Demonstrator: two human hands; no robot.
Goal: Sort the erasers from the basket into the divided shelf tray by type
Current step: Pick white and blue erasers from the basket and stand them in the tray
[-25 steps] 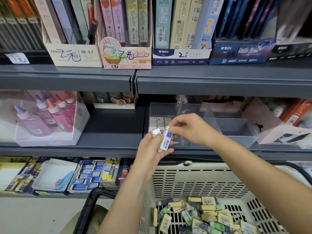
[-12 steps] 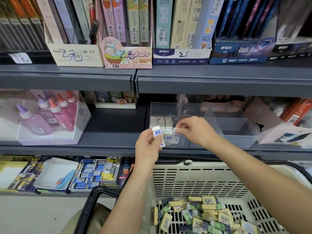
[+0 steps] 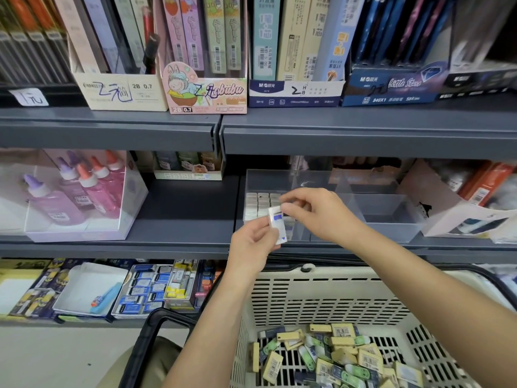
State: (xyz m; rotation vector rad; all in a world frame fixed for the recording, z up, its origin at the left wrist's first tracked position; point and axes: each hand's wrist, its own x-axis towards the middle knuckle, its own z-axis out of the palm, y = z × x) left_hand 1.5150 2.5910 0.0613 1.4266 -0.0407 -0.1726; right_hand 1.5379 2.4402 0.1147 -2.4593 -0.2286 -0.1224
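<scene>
Head view: left hand and right hand both pinch 1 white-blue eraser; divided tray at 12 o'clock.

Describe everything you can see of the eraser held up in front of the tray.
The eraser is a small white block with blue printed patches near its top and bottom; the print is too blurred to read. It stands nearly upright, top tilted slightly left, in the air before the left end of the clear divided tray. The left hand grips its lower left side; the thumb and forefinger of the right hand pinch its top.
</scene>
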